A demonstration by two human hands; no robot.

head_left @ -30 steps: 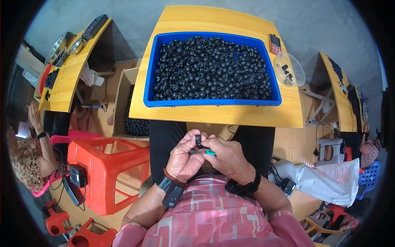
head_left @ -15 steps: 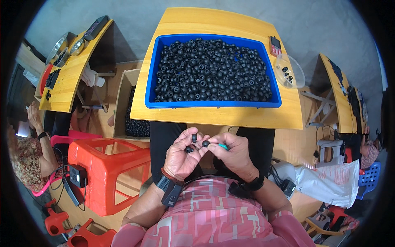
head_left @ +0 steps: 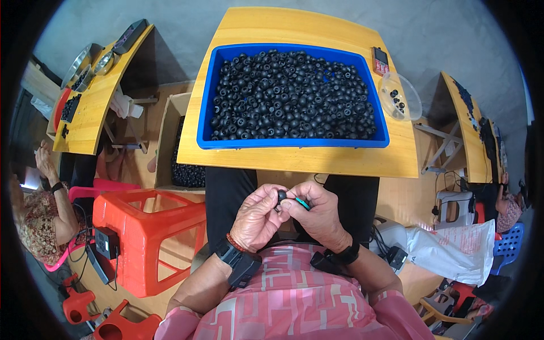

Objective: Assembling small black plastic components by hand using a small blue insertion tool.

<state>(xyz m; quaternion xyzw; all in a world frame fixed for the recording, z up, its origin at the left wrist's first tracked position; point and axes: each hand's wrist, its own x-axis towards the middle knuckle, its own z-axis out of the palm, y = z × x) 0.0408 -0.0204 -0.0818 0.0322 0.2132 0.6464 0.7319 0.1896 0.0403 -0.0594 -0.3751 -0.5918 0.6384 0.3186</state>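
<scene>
My left hand [head_left: 256, 220] is curled in front of my lap, pinching a small round black plastic piece [head_left: 281, 195] between thumb and fingers. Close against it, my right hand [head_left: 319, 214] is closed on a small green tool [head_left: 304, 203]; only part of the tool shows, and its tip is hidden. The fingertips of both hands meet at the black piece. Whatever else lies in the left palm is covered by its fingers. Beyond my hands, a blue tray [head_left: 294, 144] full of similar black pieces rests on the yellow table [head_left: 249, 161].
To the tray's right are a clear bowl [head_left: 412, 97] with several black pieces and a phone [head_left: 380, 61]. A cardboard box [head_left: 164, 147] of pieces stands left of the table. A red stool [head_left: 127, 226] is at my left; a white sack [head_left: 453, 252] lies right.
My left hand has turned and its fingers have closed, hiding the other black pieces seen in its palm. Both hands have drawn together around one piece.
</scene>
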